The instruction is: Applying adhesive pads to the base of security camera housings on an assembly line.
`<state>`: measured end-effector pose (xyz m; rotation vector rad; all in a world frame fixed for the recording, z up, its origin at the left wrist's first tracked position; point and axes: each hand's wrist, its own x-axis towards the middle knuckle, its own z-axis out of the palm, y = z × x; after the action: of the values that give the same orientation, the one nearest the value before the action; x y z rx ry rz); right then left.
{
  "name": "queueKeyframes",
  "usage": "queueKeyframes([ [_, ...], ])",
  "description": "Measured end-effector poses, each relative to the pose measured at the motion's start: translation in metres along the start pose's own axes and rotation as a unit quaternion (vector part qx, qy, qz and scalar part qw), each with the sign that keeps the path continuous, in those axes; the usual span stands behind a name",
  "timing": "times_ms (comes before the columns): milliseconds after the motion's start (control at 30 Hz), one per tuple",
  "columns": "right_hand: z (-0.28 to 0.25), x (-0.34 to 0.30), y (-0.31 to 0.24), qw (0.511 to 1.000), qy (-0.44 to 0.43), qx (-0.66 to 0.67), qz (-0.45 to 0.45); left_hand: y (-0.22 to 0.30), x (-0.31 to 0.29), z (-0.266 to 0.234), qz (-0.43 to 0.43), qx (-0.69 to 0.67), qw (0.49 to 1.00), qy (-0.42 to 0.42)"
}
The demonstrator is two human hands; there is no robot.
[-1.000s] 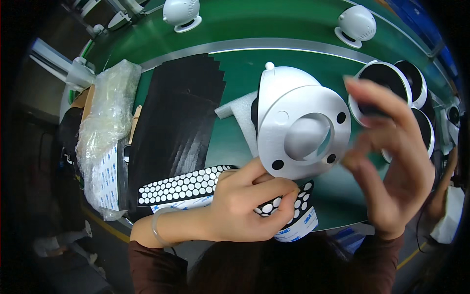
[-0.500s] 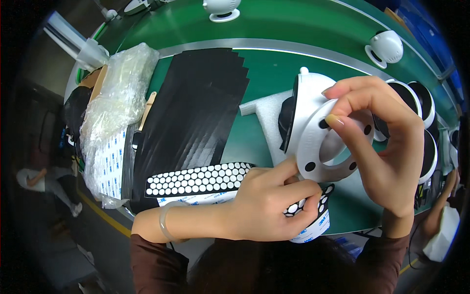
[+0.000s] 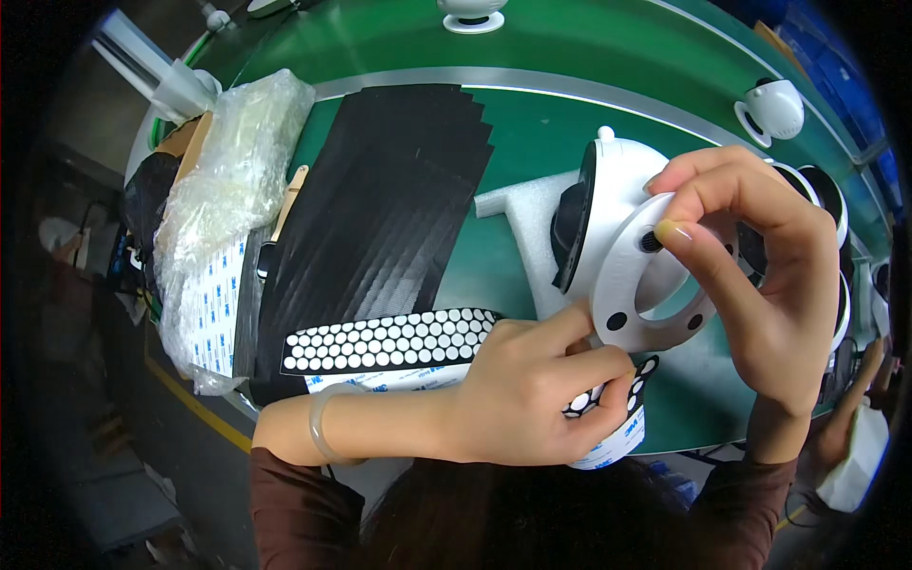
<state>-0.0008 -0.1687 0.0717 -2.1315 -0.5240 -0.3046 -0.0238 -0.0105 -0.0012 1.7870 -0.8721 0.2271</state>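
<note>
Ring point(image 3: 622, 280) (white) against right hand point(image 3: 794, 294)

The middle of a dotted strip point(image 3: 389, 344) is covered by the left hand point(image 3: 541, 394), and the tip of that hand's index finger is hidden behind a white ring base point(image 3: 617, 299). Part of the ring's upper rim is concealed by the right hand point(image 3: 769, 261), as are portions of the round housings point(image 3: 843, 309) behind it. A white device point(image 3: 472, 11) is cut off by the top edge. A distant person point(image 3: 62, 237) is blurred.
</note>
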Motion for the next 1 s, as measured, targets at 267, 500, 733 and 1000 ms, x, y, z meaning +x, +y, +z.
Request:
queueKeyframes([
  [267,0.003,-0.002,0.000,0.997,0.012,-0.072,-0.038,0.000,-0.001,0.001,0.001,0.003,1.000,0.003],
  [500,0.026,0.009,-0.043,0.975,0.107,-0.121,0.151,-0.005,-0.004,0.000,-0.014,-0.002,1.000,0.001],
  [733,-0.013,0.032,-0.016,0.971,-0.109,0.082,0.195,-0.001,0.001,-0.003,-0.006,-0.011,1.000,-0.012],
  [1000,-0.035,0.112,0.016,0.945,-0.286,0.040,0.154,-0.007,0.012,-0.011,0.044,-0.012,0.998,0.046],
])
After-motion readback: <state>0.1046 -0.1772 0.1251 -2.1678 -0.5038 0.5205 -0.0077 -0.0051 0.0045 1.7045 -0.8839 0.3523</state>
